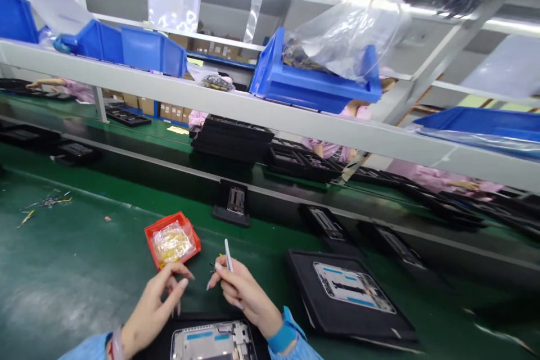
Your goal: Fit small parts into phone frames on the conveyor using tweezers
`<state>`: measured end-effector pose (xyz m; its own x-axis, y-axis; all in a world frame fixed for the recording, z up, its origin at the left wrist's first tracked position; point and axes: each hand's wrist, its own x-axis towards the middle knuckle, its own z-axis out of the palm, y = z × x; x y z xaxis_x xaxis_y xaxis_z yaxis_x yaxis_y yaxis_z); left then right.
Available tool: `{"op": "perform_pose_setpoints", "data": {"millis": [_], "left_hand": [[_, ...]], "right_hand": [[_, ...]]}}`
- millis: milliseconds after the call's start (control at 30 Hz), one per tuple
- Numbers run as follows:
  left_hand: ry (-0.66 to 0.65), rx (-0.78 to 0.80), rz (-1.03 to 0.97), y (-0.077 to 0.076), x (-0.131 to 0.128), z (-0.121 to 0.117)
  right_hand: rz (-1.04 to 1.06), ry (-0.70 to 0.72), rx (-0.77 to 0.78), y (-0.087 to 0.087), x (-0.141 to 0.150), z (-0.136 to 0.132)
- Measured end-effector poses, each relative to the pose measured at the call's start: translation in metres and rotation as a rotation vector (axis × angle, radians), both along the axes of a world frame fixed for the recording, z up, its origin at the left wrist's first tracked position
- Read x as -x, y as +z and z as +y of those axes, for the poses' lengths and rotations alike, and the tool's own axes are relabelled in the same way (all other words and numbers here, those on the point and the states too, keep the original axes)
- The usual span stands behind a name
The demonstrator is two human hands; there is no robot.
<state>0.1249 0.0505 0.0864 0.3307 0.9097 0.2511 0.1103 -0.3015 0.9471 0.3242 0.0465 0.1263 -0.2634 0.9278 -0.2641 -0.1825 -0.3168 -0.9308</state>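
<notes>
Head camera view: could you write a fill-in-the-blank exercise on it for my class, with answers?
The small tray near the left hand is ____.
The slim pale tool is held in the person's ____ hand.
The device frame at the picture's bottom edge carries ____ strips.
The tabletop is ____.

Missing words: red; right; blue; green.

Beyond and above the right hand (247,292), a shelf (236,108) carries blue bins (141,50); boxes (171,112) stand farther off to its left.
</notes>
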Motion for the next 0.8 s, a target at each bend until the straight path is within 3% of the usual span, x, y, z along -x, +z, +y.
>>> {"op": "perform_pose_setpoints", "data": {"millis": [133, 300, 500, 667, 800], "left_hand": [[-0.263, 0.421, -0.151, 0.000, -0.012, -0.008], [-0.321, 0.595, -0.289, 0.006, -0.010, -0.005], [-0.284, 0.556, -0.274, 0.010, -0.009, -0.002], [-0.135, 0.404, -0.224, 0.006, -0.007, 0.000], [0.016, 0.223, -0.151, 0.004, -0.005, 0.001]], "right_hand": [[0.102, 0.082, 0.016, 0.003, 0.011, -0.004], [0.089, 0.174, 0.002, -0.007, 0.019, -0.003], [-0.129, 0.196, -0.137, -0.008, 0.018, 0.000], [-0.581, -0.116, -0.564, -0.007, 0.023, -0.008], [-0.883, -0.145, -0.913, -0.013, 0.030, -0.014]]}}
